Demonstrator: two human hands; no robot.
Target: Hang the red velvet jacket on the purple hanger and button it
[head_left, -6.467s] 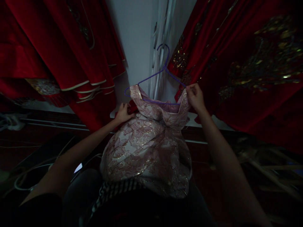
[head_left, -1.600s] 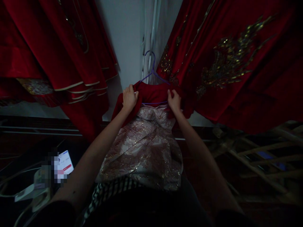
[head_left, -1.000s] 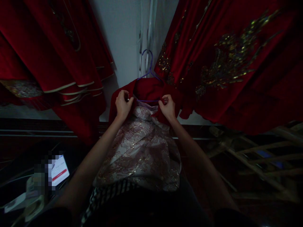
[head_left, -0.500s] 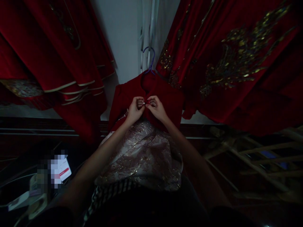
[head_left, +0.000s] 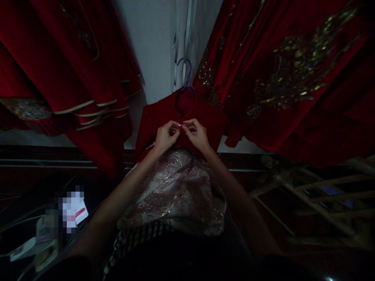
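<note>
A red jacket (head_left: 148, 119) hangs by its collar from a purple hanger (head_left: 190, 72) straight ahead of me. My left hand (head_left: 166, 136) pinches the front opening below the collar, thumb against fingertips. Close beside it, my right hand (head_left: 197, 133) pinches the opposite side of the same opening. A tiny pale, shiny fastening (head_left: 179, 125) shows between the two sets of fingertips; its exact kind is too small to tell. Below the wrists, pale pink brocade cloth (head_left: 175, 187) with glittering threads lies over my lap.
Long red garments (head_left: 96, 78) hang on the left, and red ones with gold sequin embroidery (head_left: 293, 74) on the right. A lit phone screen (head_left: 82, 210), partly blurred, lies at lower left near a white power strip (head_left: 47, 253). Wooden slatted frames (head_left: 316, 195) stand at lower right.
My left hand has shifted slightly left and turned a little, and the right hand slightly right. More of the small shiny fastening shows between the fingertips.
</note>
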